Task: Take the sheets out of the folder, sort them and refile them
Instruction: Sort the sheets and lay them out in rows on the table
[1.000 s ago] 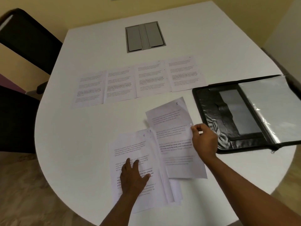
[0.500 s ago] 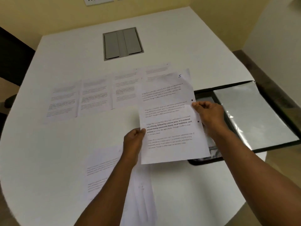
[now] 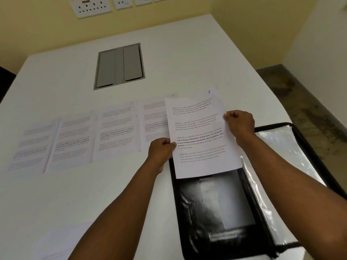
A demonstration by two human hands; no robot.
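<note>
Both hands [image 3: 201,136] pinch sheet [image 3: 201,139] above folder [image 3: 216,212].

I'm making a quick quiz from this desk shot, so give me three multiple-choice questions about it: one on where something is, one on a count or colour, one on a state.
1. Where is the held sheet?
A. above the open folder's far end
B. on the floor
C. inside the grey hatch

2. How many sheets lie in the row?
A. one
B. four
C. nine

3. How do the hands hold the sheet?
A. both pinch its side edges
B. left only
C. neither

Answers:
1. A, its lower edge overlaps the folder.
2. B, four side by side.
3. A, left hand and right hand grip opposite edges.
</note>
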